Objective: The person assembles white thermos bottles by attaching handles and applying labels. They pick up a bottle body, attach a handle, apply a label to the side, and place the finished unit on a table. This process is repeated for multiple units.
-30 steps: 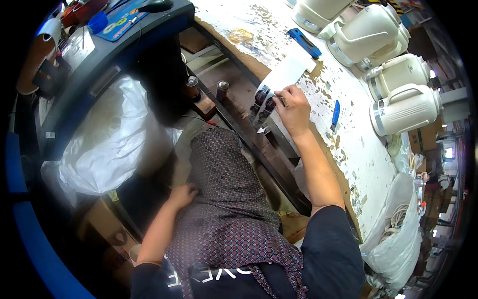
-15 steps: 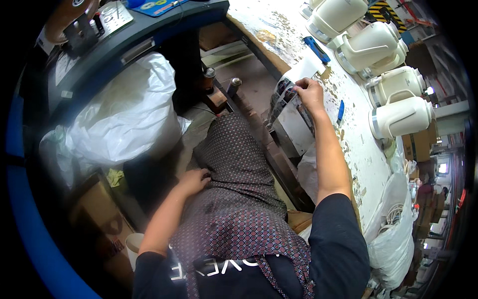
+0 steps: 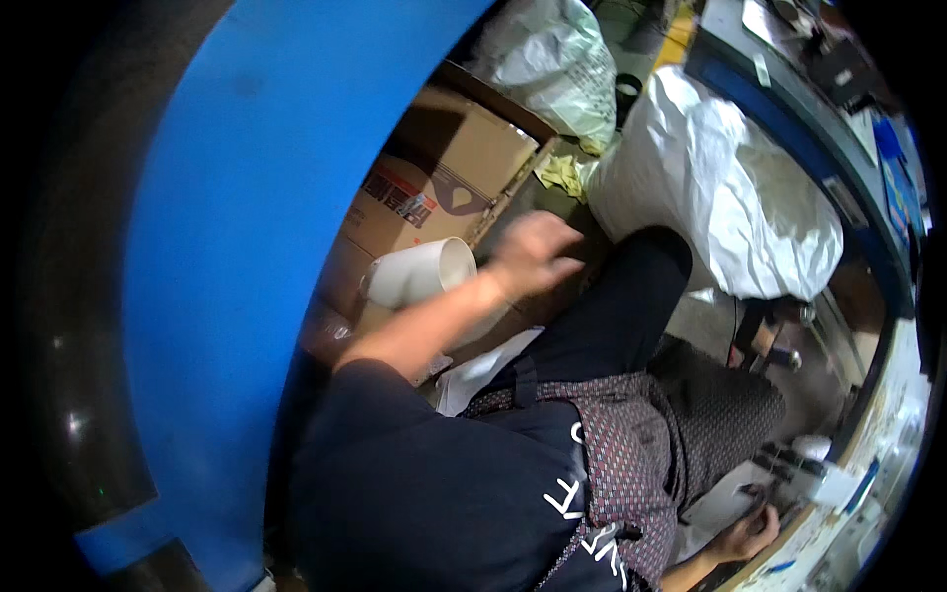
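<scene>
My left hand (image 3: 538,254) is raised over the floor on my left, smeared by motion, with thumb and fingers apart and nothing between them. Close to its wrist a white hollow cylinder (image 3: 409,276) lies tilted, its round mouth facing the hand. Down at the lower right, my right hand (image 3: 748,538) is at the worn white table's edge, fingers curled. Whatever these fingers may hold is too small to make out. Just beyond them is a strip with dark printed patches (image 3: 779,464), beside a white sheet-like piece (image 3: 722,496).
A broad blue panel (image 3: 237,227) curves along my left. Brown cardboard boxes (image 3: 469,143) stand beside it. Beyond are a large white plastic sack (image 3: 681,168), a second bulging bag (image 3: 552,69) and a crumpled yellow cloth (image 3: 562,176). A patterned apron (image 3: 631,444) covers my lap.
My view has swung to the left. My left hand has left my lap and reached out towards the white cylinder. The right hand has stayed by the table edge.
</scene>
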The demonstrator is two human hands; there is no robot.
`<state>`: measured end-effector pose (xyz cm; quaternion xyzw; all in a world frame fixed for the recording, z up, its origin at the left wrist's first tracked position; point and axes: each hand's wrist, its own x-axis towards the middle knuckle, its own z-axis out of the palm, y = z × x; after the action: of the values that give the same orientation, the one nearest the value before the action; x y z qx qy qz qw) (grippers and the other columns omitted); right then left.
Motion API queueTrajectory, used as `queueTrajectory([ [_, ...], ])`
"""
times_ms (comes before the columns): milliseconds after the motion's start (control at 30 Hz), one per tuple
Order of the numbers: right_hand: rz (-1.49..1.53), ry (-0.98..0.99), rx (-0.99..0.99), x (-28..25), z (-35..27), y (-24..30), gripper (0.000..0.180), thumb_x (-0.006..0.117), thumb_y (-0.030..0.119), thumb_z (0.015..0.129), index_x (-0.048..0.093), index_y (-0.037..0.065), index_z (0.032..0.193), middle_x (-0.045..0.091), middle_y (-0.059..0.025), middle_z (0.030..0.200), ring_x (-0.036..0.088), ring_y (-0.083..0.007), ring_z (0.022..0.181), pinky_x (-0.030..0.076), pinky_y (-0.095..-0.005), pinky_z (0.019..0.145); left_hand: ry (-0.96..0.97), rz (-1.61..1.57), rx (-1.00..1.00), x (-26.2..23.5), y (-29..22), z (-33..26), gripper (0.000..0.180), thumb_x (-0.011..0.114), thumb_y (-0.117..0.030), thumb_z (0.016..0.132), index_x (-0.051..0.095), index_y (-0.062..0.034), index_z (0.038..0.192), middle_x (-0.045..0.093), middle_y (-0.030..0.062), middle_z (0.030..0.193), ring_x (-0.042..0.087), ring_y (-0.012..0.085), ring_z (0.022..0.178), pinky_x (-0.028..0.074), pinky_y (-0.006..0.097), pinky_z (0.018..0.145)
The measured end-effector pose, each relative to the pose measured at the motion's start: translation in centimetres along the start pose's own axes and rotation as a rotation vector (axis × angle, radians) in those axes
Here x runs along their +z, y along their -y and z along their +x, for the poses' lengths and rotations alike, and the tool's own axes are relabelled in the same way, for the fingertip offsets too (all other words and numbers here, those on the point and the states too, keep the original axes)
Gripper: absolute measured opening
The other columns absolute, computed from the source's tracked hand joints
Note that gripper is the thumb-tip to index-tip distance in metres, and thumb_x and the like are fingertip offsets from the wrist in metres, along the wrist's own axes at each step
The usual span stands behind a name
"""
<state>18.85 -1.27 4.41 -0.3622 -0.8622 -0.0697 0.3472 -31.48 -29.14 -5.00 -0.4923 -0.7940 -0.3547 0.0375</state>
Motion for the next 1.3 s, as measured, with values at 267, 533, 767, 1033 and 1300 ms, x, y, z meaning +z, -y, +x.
queueTrajectory([
  [267,0.346,0.225,0.56,0.2,3.1,-1.8,0.015,0.062,0.005,0.091,0.066,-0.005,0.102,0.067,-0.0073,0.098,0.059,-0.0163,0.092,0.046,-0.0276,0.088,1.487,0.783,-0.168,-5.1,16.5,-18.7,0.047,0.08,-0.048,0.064,0.075,-0.0145,0.096,0.07,0.0115,0.105,0.056,0.0274,0.118,0.028,0.051,0.11],
  [533,1.33,0.046,0.479,2.9,11.6,6.2,0.041,0.058,0.018,0.095,0.053,0.0,0.131,0.054,-0.0189,0.132,0.056,-0.0293,0.118,0.045,-0.042,0.098,-0.303,0.587,0.37,-16.1,-4.9,8.9,0.037,0.074,-0.052,0.072,0.07,-0.0154,0.071,0.066,-0.0006,0.07,0.063,0.0175,0.056,0.05,0.029,0.059],
  [767,1.171,-0.031,0.208,-1.1,20.6,16.4,0.09,0.072,0.022,0.085,0.014,0.002,0.151,0.042,-0.0237,0.142,0.051,-0.0262,0.123,0.037,-0.0379,0.105,-0.448,0.217,1.427,-9.6,-27.6,13.3,0.015,0.061,-0.025,0.074,0.064,-0.0105,0.072,0.065,0.0086,0.084,0.062,0.0218,0.094,0.038,0.047,0.105],
  [1033,0.672,0.205,-0.162,6.5,4.0,10.6,0.094,0.07,0.0,0.077,0.012,0.003,0.151,0.05,-0.0246,0.136,0.054,-0.0386,0.121,0.049,-0.0443,0.097,0.262,-0.248,0.418,3.5,-20.4,4.9,0.085,0.073,-0.002,0.054,0.053,-0.0218,0.134,0.038,0.0255,0.137,0.039,0.0465,0.13,0.037,0.052,0.105],
  [1300,0.646,-0.079,0.043,1.4,0.8,10.9,0.076,0.084,0.004,0.061,0.052,0.012,0.129,0.049,-0.0204,0.132,0.05,-0.0378,0.12,0.043,-0.0442,0.1,0.446,-0.233,0.454,6.4,-22.5,3.1,0.053,0.072,-0.013,0.069,0.068,-0.0271,0.119,0.035,0.0235,0.143,0.023,0.0469,0.139,0.012,0.063,0.11],
])
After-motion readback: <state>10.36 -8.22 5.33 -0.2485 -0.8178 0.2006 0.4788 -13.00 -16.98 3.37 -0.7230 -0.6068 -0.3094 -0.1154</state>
